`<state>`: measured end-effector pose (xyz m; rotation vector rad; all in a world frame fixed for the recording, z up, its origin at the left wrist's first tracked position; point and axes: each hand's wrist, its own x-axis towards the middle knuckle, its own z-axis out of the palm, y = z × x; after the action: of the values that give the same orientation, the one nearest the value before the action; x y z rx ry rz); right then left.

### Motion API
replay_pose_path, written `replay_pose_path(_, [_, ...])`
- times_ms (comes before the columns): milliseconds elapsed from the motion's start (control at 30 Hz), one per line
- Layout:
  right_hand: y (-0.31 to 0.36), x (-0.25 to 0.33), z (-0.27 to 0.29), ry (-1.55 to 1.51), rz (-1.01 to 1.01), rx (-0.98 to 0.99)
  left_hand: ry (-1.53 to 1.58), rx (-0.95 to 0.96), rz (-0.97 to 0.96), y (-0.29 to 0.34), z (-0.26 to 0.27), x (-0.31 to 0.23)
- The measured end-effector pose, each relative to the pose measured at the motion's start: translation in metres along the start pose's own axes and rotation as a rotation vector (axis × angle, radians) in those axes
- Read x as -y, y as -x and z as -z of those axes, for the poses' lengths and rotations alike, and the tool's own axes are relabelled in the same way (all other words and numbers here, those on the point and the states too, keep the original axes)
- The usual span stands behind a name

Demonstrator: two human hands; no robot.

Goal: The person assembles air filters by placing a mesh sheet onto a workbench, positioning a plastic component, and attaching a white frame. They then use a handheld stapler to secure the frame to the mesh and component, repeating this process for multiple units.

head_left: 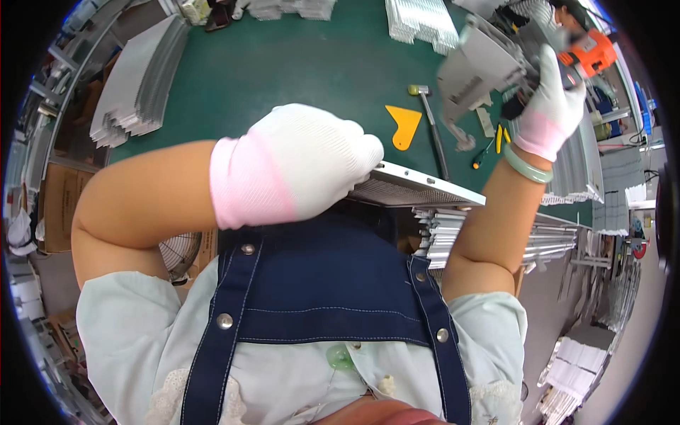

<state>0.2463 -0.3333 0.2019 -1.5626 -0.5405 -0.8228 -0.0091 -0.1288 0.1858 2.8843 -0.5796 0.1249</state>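
Both my hands wear white knit gloves with pink cuffs. My left hand [312, 163] is closed on the corner of a flat mesh panel with a silver metal frame [435, 185], held tilted at the table's near edge. Its fingers are partly hidden behind the glove's back. Out at the far right, my right hand [551, 106] is closed around the dark grip of an orange power drill [589, 54]. A green bangle [528, 167] circles that wrist. Between the hands lie a yellow plastic scraper [404, 127], a mallet [435, 134] and a screwdriver [483, 154].
Stacked silver panels [142, 78] stand at the left of the green table [283, 64]; more [422, 25] lie at the back. A grey machine-like housing [474, 71] stands beside my right hand. Metal strips [453, 227] lie below the table's near edge. Another person [538, 13] is at the far right.
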Motion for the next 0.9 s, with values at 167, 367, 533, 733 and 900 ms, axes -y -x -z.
replay_pose_path(167, [0.034,0.038,-0.038,-0.360,-0.190,0.136,0.000,-0.025,0.044,0.007,-0.017,-0.014])
replay_pose_path(367, [0.045,0.063,-0.048,-0.607,-0.125,0.236,0.078,-0.087,-0.058,0.003,-0.024,0.000])
replay_pose_path(533, [0.051,0.068,-0.055,-0.563,-0.111,0.144,0.174,-0.009,-0.040,-0.002,-0.024,0.001])
replay_pose_path(733, [0.040,0.056,-0.039,-0.482,-0.152,0.229,0.101,-0.086,-0.027,-0.003,-0.029,-0.008])
replay_pose_path(900, [0.042,0.057,-0.037,-0.489,-0.128,0.167,0.162,0.039,-0.028,-0.011,-0.020,-0.004])
